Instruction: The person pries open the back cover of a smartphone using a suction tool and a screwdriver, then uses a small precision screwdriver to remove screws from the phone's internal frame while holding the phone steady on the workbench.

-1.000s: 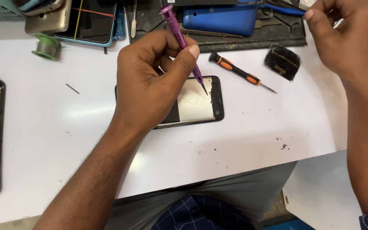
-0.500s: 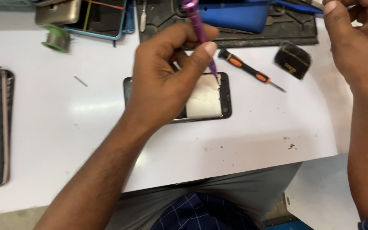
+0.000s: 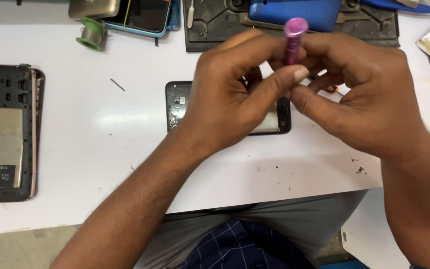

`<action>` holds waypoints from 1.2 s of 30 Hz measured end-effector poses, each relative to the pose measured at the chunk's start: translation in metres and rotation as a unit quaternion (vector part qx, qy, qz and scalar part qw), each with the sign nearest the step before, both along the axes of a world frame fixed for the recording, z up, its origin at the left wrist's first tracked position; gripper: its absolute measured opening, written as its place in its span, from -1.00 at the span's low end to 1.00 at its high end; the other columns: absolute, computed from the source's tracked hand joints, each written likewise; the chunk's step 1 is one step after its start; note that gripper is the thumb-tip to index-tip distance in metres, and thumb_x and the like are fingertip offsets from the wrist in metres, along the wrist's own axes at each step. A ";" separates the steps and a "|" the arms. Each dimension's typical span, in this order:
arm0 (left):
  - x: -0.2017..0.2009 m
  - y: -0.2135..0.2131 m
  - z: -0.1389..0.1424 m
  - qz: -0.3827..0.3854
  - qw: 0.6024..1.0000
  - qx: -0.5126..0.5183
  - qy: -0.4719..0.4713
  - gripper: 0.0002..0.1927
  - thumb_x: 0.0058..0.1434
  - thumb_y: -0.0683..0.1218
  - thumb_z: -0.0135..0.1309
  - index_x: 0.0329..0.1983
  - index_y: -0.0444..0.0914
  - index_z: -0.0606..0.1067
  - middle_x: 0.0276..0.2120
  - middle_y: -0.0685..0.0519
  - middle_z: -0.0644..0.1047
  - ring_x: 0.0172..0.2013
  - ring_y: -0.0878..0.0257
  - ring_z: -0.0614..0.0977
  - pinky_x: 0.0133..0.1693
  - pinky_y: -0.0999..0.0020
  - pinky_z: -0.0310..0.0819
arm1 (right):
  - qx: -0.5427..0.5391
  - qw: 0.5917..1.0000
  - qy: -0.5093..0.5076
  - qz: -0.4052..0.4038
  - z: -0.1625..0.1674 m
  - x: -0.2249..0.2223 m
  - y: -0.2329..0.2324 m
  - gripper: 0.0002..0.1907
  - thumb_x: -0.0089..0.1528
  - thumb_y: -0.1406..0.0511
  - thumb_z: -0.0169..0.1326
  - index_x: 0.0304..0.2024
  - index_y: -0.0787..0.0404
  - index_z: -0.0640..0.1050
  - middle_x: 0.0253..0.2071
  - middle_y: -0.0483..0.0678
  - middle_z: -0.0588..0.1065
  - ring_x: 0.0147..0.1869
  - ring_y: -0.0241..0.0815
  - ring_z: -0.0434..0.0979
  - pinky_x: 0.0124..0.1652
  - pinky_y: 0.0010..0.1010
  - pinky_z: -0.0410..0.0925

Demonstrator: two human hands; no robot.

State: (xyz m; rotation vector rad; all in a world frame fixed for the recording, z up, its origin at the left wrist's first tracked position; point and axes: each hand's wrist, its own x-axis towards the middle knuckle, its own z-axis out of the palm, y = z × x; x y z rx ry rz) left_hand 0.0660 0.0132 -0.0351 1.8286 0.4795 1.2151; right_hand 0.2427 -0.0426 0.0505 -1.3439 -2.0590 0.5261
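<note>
- While both hands meet above the opened phone on the white table, the left hand pinches the purple screwdriver upright.
- The right hand has its fingers curled around the shaft.
- Farther off lies a dark mat.

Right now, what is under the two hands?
An opened black phone lies on the white table under the hands, left and right, which grip a purple screwdriver; its middle is covered.

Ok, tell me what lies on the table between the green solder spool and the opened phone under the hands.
In the head view, only a small thin dark pin or screw lies on the white table between the green solder spool and the opened phone.
</note>
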 end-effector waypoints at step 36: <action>0.008 -0.003 -0.004 -0.005 0.999 0.015 0.038 -0.79 0.48 -0.01 0.18 0.07 -0.19 0.59 -0.26 0.16 0.59 -0.40 0.50 0.61 -0.44 0.62 0.50 | -0.017 0.990 0.139 -0.027 -0.042 0.016 -0.012 -0.76 0.34 0.43 0.19 0.02 0.42 0.49 -0.12 0.07 0.58 -0.02 -0.24 0.65 0.00 -0.45 0.57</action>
